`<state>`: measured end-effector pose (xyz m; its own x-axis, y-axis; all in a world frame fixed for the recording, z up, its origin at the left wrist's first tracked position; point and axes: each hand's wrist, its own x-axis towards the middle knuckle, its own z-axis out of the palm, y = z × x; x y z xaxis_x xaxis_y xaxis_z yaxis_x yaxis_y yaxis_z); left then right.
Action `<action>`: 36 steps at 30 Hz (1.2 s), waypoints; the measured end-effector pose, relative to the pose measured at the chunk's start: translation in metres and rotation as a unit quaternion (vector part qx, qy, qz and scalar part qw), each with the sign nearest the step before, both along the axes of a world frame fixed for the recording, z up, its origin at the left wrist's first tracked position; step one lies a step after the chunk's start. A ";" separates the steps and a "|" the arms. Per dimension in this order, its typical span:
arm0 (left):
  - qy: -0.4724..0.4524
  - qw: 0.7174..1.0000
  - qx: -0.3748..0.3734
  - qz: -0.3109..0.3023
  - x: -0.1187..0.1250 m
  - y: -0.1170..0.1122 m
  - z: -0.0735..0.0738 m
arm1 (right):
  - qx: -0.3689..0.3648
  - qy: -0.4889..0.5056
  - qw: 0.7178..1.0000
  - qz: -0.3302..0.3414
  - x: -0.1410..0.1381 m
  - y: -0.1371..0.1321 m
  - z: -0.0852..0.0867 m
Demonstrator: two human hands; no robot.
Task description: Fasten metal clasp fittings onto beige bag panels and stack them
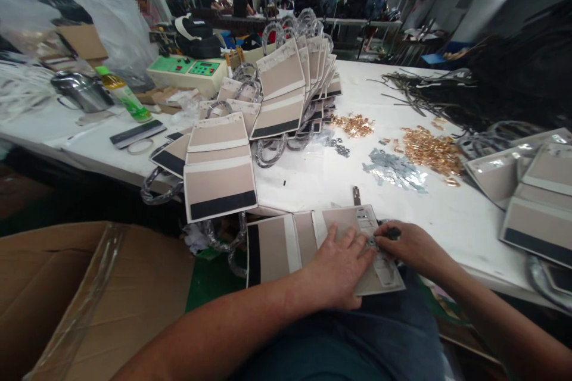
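Observation:
A beige bag panel (305, 239) with white strips and a black band lies across my lap against the table's front edge. My left hand (342, 265) rests on it, fingers spread over the beige face. At the panel's right end, my right hand (409, 243) is closed around a small dark tool (393, 233), its kind unclear. Its fingertips are close to small metal fittings on a pale strip (388, 271); the exact contact is hidden. Just beyond the panel, a small dark metal piece (356, 195) lies on the table.
Beige bag panels (279, 80) with plastic-wrapped handles are piled ahead; more panels (547, 190) lie right. Gold fittings (431, 152) and silver plates (393, 169) form heaps on the white table (308, 181). A cardboard box (129, 303) stands left. A bottle (125, 95) and control box (190, 74) stand farther back.

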<state>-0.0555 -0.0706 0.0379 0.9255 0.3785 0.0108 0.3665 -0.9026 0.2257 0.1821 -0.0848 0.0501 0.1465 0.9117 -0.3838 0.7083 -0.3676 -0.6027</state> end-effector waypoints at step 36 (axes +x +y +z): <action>0.021 1.000 -0.001 -0.007 0.005 0.005 0.005 | 0.323 0.588 0.649 -0.359 -0.002 0.025 -0.006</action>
<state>-0.0502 -0.0655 0.0434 0.9307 0.3646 -0.0282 0.3620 -0.9078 0.2116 0.1801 -0.0595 0.0436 0.5755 0.7962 -0.1867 -0.5945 0.2505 -0.7641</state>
